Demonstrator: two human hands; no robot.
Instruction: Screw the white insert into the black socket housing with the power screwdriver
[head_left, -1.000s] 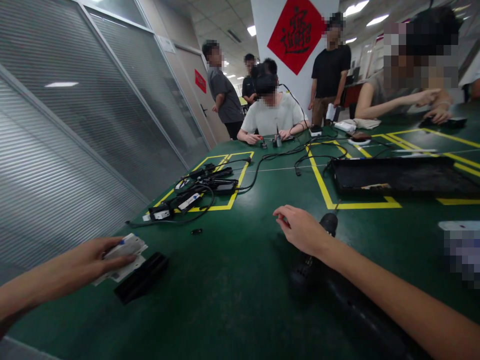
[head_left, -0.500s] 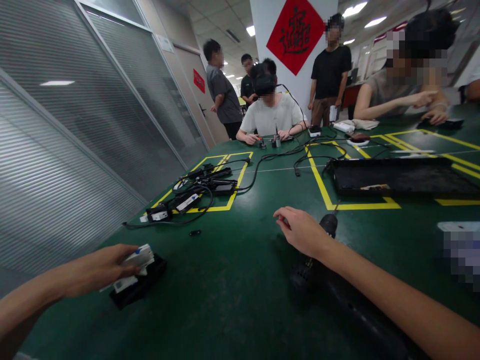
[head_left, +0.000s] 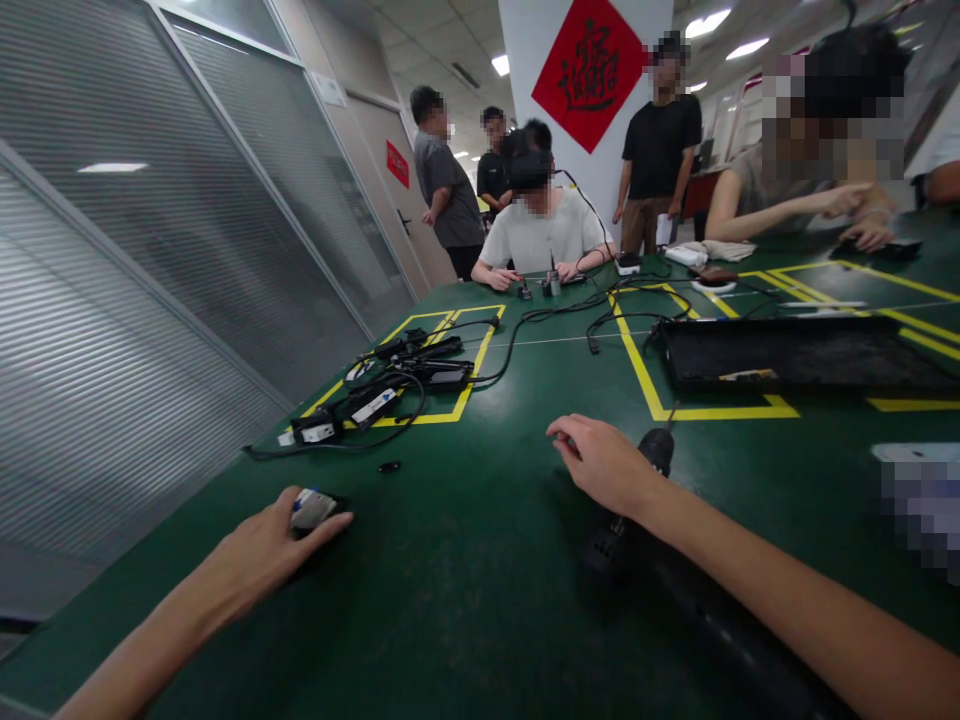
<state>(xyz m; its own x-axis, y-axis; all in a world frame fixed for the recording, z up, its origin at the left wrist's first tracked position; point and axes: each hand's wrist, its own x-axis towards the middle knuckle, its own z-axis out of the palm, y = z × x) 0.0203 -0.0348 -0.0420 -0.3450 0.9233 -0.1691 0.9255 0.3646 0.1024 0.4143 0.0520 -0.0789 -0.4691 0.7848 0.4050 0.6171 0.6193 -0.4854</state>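
My left hand [head_left: 262,545] is at the lower left, its thumb and fingers around a small black box with a pale label [head_left: 313,510]. The palm and fingers hide much of the box, and its exact kind cannot be made out. My right hand [head_left: 604,462] is loosely bent near the middle, thumb a little apart from the fingers, with nothing visible in it. Beneath the right wrist lies a black power drill [head_left: 657,450], its thin bit pointing away; the forearm covers part of it.
Black adapters with cords [head_left: 375,405] lie in a yellow-taped area ahead left. A small black piece [head_left: 389,467] sits nearer. A black tray [head_left: 810,355] is at the right on the green table [head_left: 465,580]. Seated co-workers [head_left: 544,230] work across the table.
My left hand has moved right and turned, now wrapping round the black box, which has shifted slightly away from me. My right hand and the drill have stayed put.
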